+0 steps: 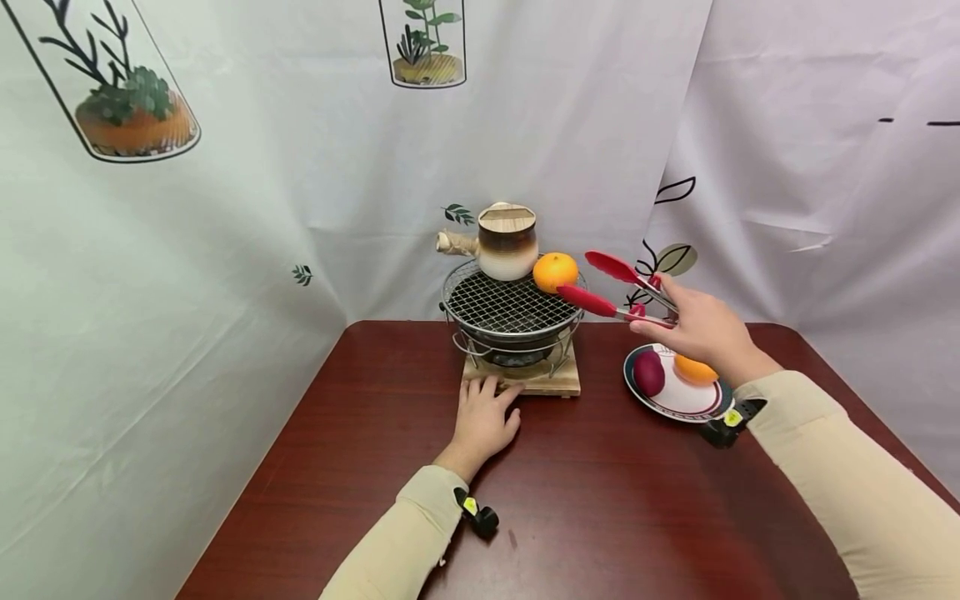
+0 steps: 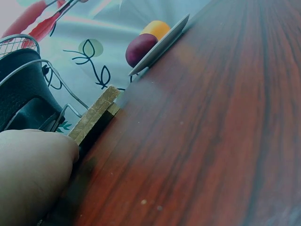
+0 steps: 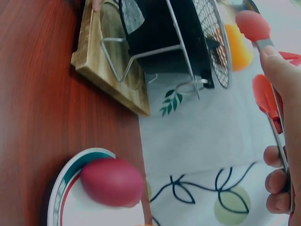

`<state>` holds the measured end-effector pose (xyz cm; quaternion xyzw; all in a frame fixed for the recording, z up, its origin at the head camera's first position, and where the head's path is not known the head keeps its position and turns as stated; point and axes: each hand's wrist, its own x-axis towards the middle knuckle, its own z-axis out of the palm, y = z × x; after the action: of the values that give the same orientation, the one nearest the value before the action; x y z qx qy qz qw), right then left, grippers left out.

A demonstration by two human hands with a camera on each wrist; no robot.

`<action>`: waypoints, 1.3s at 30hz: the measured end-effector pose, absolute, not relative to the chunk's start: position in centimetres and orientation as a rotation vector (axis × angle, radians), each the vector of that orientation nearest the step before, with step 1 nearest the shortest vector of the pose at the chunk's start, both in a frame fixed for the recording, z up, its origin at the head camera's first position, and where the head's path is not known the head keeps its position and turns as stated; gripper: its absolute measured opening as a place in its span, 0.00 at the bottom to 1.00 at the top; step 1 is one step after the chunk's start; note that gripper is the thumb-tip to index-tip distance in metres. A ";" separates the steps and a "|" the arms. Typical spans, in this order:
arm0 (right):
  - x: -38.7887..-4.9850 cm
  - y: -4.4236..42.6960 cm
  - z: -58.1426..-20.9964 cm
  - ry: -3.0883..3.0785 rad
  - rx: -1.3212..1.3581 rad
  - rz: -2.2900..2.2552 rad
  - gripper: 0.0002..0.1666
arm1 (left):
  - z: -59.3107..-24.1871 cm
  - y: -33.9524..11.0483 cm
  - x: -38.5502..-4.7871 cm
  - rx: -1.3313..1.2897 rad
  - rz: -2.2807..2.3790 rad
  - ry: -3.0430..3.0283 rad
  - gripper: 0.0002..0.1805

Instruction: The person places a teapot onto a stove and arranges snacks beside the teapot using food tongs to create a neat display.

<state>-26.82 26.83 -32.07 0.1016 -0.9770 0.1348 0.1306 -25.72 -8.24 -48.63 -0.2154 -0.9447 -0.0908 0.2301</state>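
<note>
My right hand [image 1: 705, 327] holds red-tipped tongs [image 1: 596, 302] with their two tips spread apart, just right of an orange fruit [image 1: 556, 272]. That fruit sits at the right side of the round wire grill [image 1: 498, 304], beside a small lidded pot [image 1: 507, 250]. My left hand [image 1: 483, 417] rests with fingers spread at the front edge of the wooden board [image 1: 558, 379] under the grill. In the right wrist view the thumb and fingers wrap the tongs' metal arms [image 3: 277, 136], and the orange fruit [image 3: 238, 48] lies beyond the grill's rim.
Right of the grill, a plate [image 1: 678, 410] holds a dark purple fruit [image 1: 648, 372] and an orange-yellow one [image 1: 695, 370], partly below my right hand. Behind the red-brown table [image 1: 570, 500] hangs a pale printed cloth [image 1: 360, 150].
</note>
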 end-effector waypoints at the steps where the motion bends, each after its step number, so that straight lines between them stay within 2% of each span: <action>1: -26.5 27.2 -32.2 -2.836 0.291 0.388 0.65 | -48.6 -8.2 -25.7 -0.591 -0.252 -2.603 0.23; 12: -24.3 31.6 -34.0 -2.872 0.205 0.303 0.65 | -48.7 -8.3 -25.7 -0.577 -0.256 -2.630 0.23; 20: -23.1 34.9 -36.3 -2.885 0.135 0.287 0.62 | -48.8 -8.2 -25.9 -0.584 -0.243 -2.599 0.24; 25: -22.2 36.7 -37.8 -2.911 0.098 0.301 0.63 | -48.9 -8.2 -25.9 -0.590 -0.252 -2.583 0.24; 35: -20.9 39.4 -39.8 -2.911 0.038 0.349 0.62 | -49.0 -8.2 -26.1 -0.583 -0.230 -2.617 0.24; 39: -20.5 40.2 -40.4 -2.943 0.009 0.346 0.64 | -49.0 -8.2 -26.1 -0.581 -0.234 -2.624 0.24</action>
<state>-20.54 40.21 -40.40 0.0029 -0.9892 0.1162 0.0889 -26.07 -8.17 -48.96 -0.2102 -0.9488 -0.0847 0.2198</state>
